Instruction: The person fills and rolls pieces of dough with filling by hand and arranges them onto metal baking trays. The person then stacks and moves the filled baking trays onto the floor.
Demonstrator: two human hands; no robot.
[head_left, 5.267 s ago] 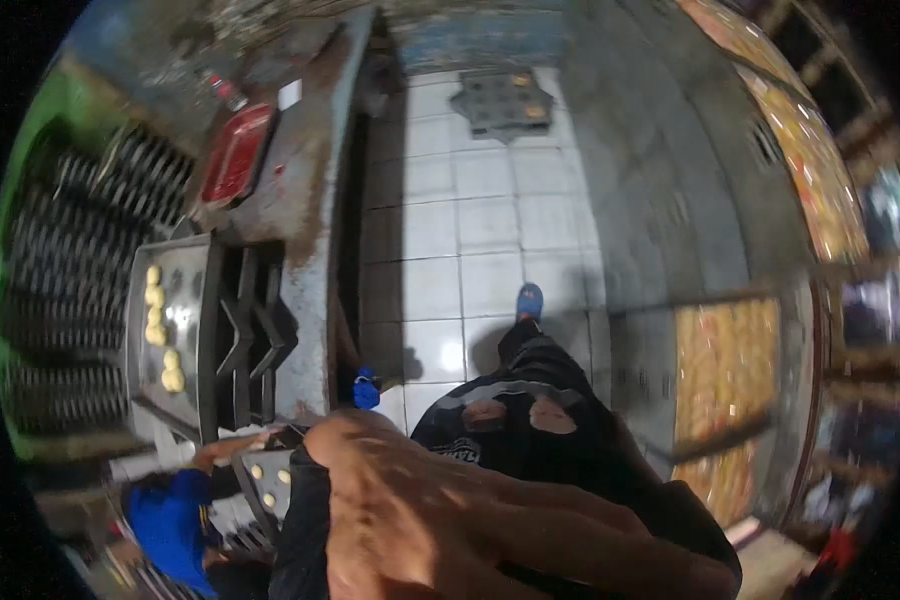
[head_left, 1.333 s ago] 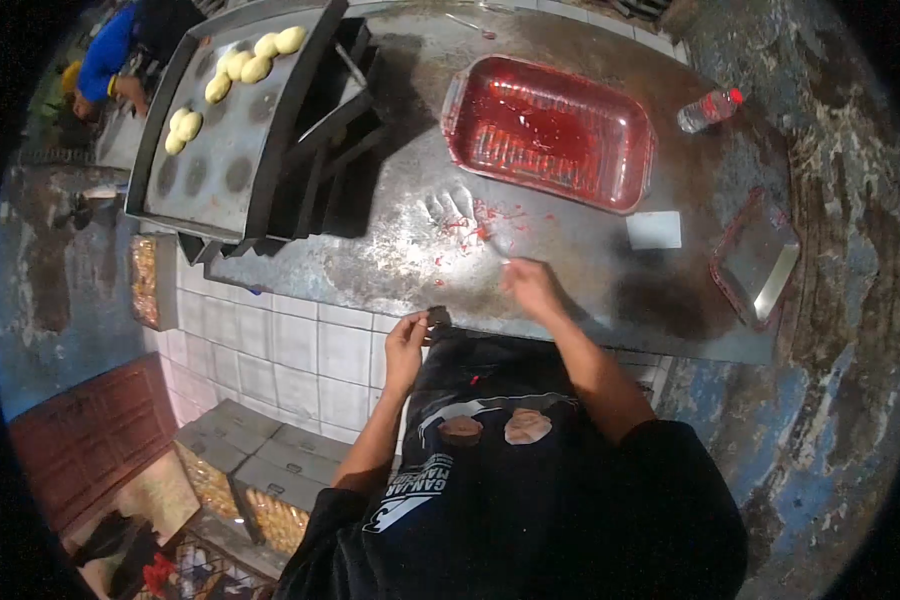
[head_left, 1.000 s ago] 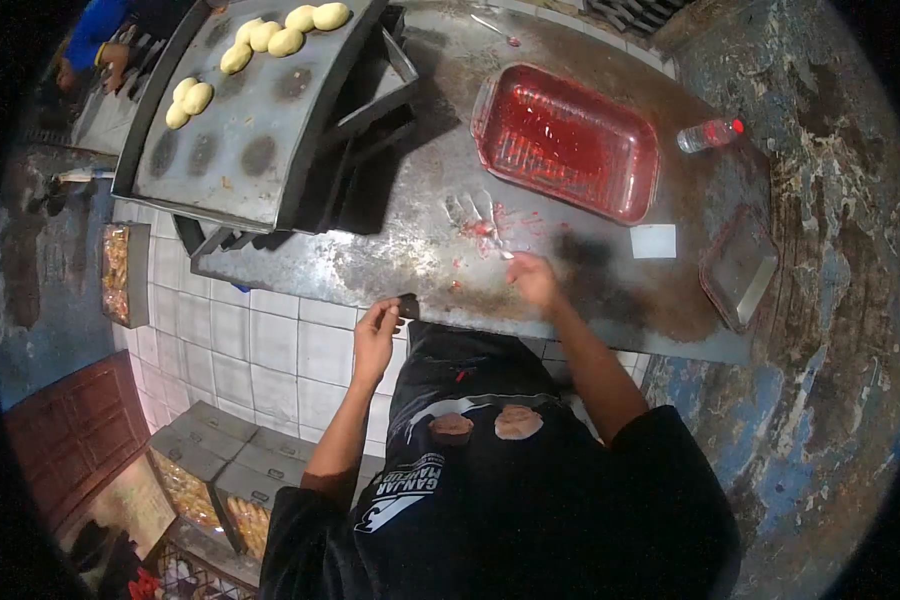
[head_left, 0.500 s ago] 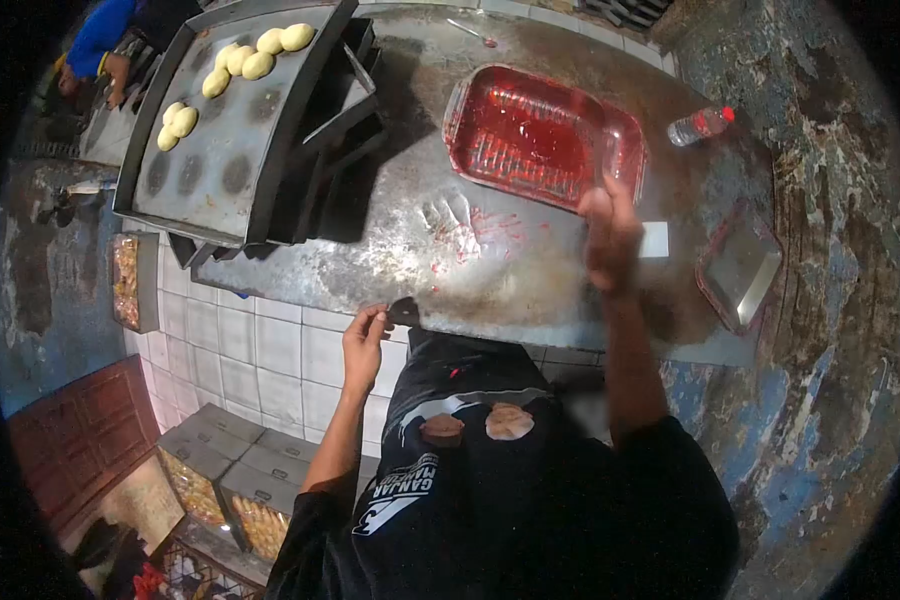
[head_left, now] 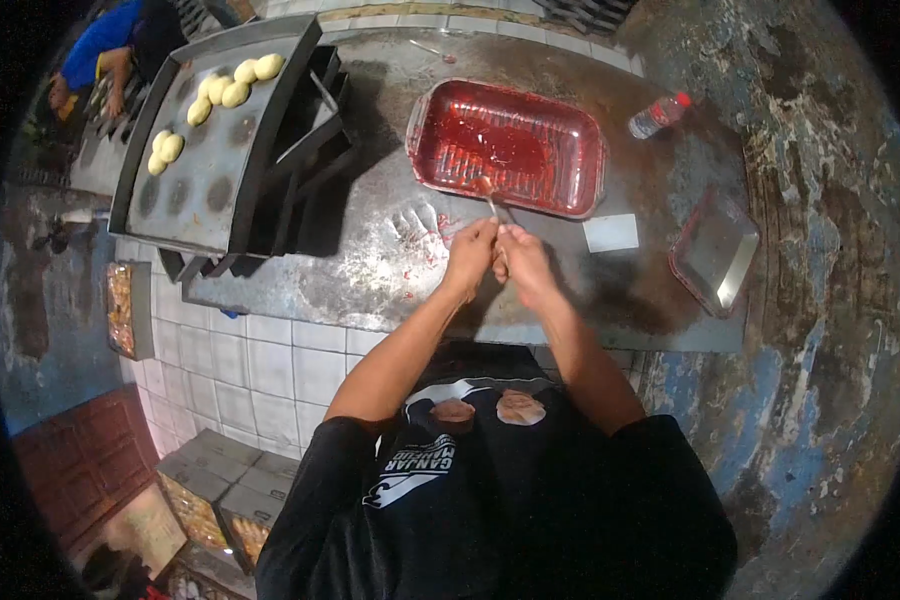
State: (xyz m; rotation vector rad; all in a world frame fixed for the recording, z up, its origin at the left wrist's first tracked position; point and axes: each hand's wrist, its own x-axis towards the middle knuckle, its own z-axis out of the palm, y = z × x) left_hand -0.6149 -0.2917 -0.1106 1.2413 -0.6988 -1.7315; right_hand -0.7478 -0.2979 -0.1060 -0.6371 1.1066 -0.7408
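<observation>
Both my hands are close together at the near rim of a red-stained clear tray (head_left: 602, 150), which holds red liquid. My left hand (head_left: 472, 255) has its fingers closed around a thin tool (head_left: 493, 207) with a pale handle. The tool's widened, reddish end points into the tray; I cannot make out whether it is a spoon or a brush. My right hand (head_left: 526, 262) is closed right beside the left, fingers curled near the lower part of the handle. The fingers hide most of that handle. Red smears mark the metal table (head_left: 360, 285) left of my hands.
A raised metal baking tray (head_left: 195, 215) with several pale dough balls (head_left: 234, 93) stands left. A white card (head_left: 610, 233), a red-capped bottle (head_left: 660, 116) and a tilted shallow tray (head_left: 715, 255) lie right. A similar thin tool (head_left: 430, 49) lies behind. Another person (head_left: 100, 50) is far left.
My left hand has moved from the table's front edge up to the tray. My right hand has come left from the tray's right side to meet it. The camera view has shifted.
</observation>
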